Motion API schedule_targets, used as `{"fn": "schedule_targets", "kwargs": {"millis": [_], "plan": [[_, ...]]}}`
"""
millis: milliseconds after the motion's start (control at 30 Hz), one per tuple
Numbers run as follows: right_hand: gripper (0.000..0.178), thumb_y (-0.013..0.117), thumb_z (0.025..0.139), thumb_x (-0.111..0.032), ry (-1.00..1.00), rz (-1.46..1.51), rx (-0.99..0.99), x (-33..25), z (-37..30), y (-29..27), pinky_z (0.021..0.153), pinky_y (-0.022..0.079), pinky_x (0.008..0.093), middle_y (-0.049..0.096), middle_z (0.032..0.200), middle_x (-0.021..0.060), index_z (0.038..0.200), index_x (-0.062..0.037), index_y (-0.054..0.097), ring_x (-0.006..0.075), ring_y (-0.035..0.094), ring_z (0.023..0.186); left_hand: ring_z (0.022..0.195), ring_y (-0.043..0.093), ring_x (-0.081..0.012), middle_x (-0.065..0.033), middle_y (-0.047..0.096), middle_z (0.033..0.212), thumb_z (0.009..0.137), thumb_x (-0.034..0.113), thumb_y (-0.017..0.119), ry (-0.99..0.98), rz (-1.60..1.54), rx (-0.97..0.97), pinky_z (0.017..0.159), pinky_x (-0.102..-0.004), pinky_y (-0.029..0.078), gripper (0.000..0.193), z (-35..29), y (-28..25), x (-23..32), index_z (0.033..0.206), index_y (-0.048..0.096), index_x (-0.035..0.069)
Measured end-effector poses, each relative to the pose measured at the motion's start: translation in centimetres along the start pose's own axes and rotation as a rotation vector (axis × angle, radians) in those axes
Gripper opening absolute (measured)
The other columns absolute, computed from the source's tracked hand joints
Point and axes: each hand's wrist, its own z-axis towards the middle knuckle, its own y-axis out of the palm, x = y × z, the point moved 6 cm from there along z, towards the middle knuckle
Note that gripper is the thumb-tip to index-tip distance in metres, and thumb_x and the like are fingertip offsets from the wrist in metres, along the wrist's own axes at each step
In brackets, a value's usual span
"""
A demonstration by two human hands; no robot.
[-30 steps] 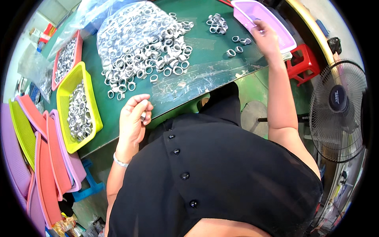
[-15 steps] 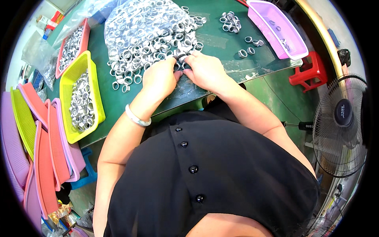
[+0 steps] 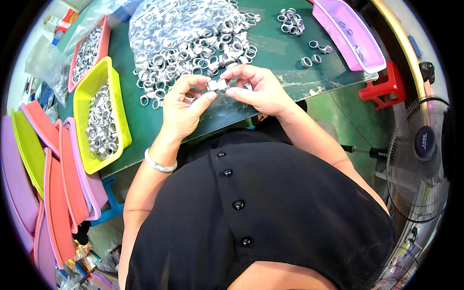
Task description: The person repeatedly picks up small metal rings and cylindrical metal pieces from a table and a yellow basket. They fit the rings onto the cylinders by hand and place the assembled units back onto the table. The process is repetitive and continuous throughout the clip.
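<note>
In front of the pile, my left hand (image 3: 180, 108) pinches a silver-grey metal ring (image 3: 211, 86) between thumb and fingertips. My right hand (image 3: 265, 93) pinches another metal ring (image 3: 223, 84) right beside it, their flat bright faces side by side. A further ring (image 3: 190, 97) is tucked in the curled fingers of the left hand, and one more ring (image 3: 248, 85) in those of the right. Behind both hands spreads a large heap of similar rings (image 3: 198, 58), spilling from a clear plastic bag (image 3: 164, 24).
A yellow-green basket (image 3: 126, 128) and a red basket (image 3: 74, 63), both holding rings, stand left on the green table (image 3: 263, 46). Right are small ring groups (image 3: 291, 21) and a pink-purple basket (image 3: 372, 66). Stacked baskets (image 3: 55, 208), a red stool (image 3: 394, 87) and a fan (image 3: 425, 142) flank me.
Both hands have drawn back from the heap's front edge and tilted up, lifting rings. The pinched rings now show between the fingertips. The view has shifted slightly.
</note>
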Motion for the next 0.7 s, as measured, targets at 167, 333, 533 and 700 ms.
{"fn": "schedule_targets", "kwargs": {"millis": [167,333,533,700], "plan": [[0.024,0.061,0.077,-0.004,0.011,0.132,-0.049,-0.6,0.3,1.7,0.055,0.036,0.0154,0.056,0.083,-0.0033,0.101,-0.0019,0.059,0.0005,0.044,0.060,0.064,0.047,-0.0019,0.0006,0.055,0.087,0.074,0.001,0.067,-0.078,-0.172,0.041,0.056,-0.0145,0.037,0.025,-1.1,-0.9,0.1,0.097,0.057,0.004],[0.030,0.060,0.078,-0.004,-0.028,0.135,-0.057,-1.1,0.7,2.9,0.055,0.038,0.0164,0.058,0.087,-0.0001,0.108,-0.0019,0.055,0.0009,0.045,0.062,0.063,0.048,-0.0013,0.0001,0.056,0.087,0.075,-0.001,0.065,-0.050,-0.219,0.048,0.055,-0.0142,0.037,0.030,-1.7,-1.7,0.0,0.102,0.054,0.002],[0.034,0.061,0.078,-0.006,0.029,0.208,-0.069,-1.1,1.0,3.9,0.062,0.040,0.0172,0.057,0.096,0.0016,0.110,-0.0013,0.053,0.0012,0.045,0.067,0.063,0.047,-0.0015,-0.0009,0.054,0.089,0.074,-0.003,0.064,0.023,-0.174,0.098,0.056,-0.0145,0.038,0.037,-2.0,-2.3,0.8,0.109,0.052,0.002],[0.036,0.061,0.078,-0.006,0.038,0.216,-0.078,-1.4,1.0,4.4,0.063,0.040,0.0172,0.057,0.097,0.0022,0.113,-0.0016,0.051,0.0016,0.046,0.069,0.065,0.046,-0.0024,-0.0019,0.055,0.091,0.073,-0.004,0.064,0.098,-0.055,0.110,0.056,-0.0151,0.038,0.042,-2.4,-2.7,1.5,0.112,0.052,0.004]]}}
